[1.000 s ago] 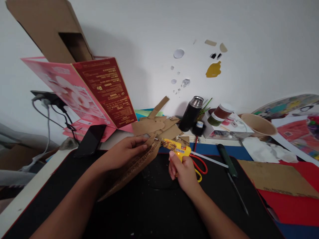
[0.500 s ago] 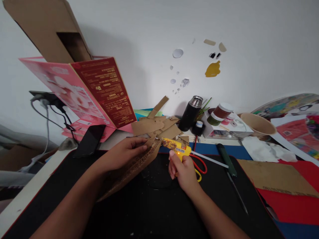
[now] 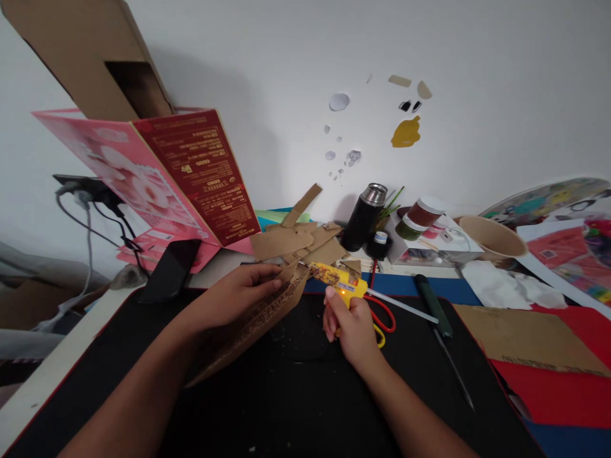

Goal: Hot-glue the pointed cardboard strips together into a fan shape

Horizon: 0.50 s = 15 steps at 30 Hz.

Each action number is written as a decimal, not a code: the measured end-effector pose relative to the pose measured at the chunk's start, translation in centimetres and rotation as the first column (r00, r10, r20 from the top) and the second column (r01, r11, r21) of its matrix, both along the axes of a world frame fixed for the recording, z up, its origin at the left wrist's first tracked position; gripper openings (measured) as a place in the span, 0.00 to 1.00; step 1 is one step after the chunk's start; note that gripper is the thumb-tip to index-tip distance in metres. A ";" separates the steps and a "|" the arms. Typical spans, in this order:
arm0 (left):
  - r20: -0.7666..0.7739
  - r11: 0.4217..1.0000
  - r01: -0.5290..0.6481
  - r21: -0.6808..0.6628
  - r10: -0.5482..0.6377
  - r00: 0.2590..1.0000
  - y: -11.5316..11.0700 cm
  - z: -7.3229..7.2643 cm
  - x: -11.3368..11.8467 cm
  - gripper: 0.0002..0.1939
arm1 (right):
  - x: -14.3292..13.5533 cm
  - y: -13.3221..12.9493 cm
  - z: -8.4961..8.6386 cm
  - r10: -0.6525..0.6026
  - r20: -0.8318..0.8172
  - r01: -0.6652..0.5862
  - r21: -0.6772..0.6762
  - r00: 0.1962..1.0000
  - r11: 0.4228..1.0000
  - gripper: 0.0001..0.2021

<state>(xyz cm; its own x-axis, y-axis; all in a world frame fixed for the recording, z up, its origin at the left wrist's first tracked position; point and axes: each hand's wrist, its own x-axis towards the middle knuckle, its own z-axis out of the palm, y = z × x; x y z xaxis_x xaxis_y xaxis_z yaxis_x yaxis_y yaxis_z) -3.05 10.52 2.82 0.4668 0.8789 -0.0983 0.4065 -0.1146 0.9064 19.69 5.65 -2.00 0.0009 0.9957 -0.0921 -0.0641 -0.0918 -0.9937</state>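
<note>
My right hand [image 3: 351,324] is wrapped round the handle of a yellow hot glue gun [image 3: 338,280] with a small orange light lit. A pale glue stick [image 3: 403,305] sticks out of its rear. The gun's nozzle points left, at the upper edge of a folded cardboard piece [image 3: 267,315]; whether it touches I cannot tell. My left hand [image 3: 243,292] grips that cardboard from the left, the thumb along its near side and the fingers over the top. Cardboard offcuts [image 3: 286,242] lie just behind. Red-handled scissors [image 3: 384,315] rest partly hidden behind the gun.
A green-handled knife [image 3: 436,312] lies right of my right hand on the black mat [image 3: 296,413]. Behind stand a black thermos [image 3: 365,219] and paint jars [image 3: 420,219]. A pink-and-red folder [image 3: 200,178] and a phone [image 3: 172,270] are at left, flat cardboard [image 3: 529,337] at right.
The view has shifted very slightly. Both hands, the glue gun and the cardboard keep practically the same positions.
</note>
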 end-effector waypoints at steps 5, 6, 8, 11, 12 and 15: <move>-0.001 1.000 0.023 0.006 -0.023 1.000 0.0 0.1 0.1 0.17 | 0.0 0.1 0.2 -0.023 -0.034 0.023 -0.007 0.999 1.000 0.31; -0.005 1.000 0.025 0.008 -0.025 1.000 0.0 0.2 0.1 0.18 | 0.0 0.1 0.2 -0.024 -0.041 0.024 -0.007 0.999 1.000 0.30; -0.021 1.000 0.025 0.011 -0.024 0.999 0.0 0.2 0.1 0.19 | 0.0 0.1 0.3 -0.023 -0.050 0.023 -0.007 0.998 1.000 0.30; -0.041 1.000 0.024 0.005 -0.024 0.999 0.0 0.2 0.1 0.20 | 0.0 0.1 0.2 -0.027 -0.053 0.026 -0.009 0.998 1.000 0.30; -0.037 1.000 0.024 0.001 -0.024 0.999 0.0 0.2 0.1 0.19 | 0.0 0.1 0.2 -0.026 -0.051 0.026 -0.009 0.998 1.000 0.30; -0.011 1.000 0.028 -0.004 -0.028 1.000 0.0 0.0 0.1 0.17 | 0.0 0.1 0.1 -0.030 -0.053 0.030 -0.009 0.998 1.000 0.30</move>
<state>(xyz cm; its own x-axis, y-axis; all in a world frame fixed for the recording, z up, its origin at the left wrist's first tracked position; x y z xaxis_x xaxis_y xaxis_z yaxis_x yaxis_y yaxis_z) -2.99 10.49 2.85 0.4900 0.8652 -0.1066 0.4129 -0.1226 0.9025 19.64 5.79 -1.87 0.0255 0.9946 -0.1009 -0.1194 -0.0971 -0.9881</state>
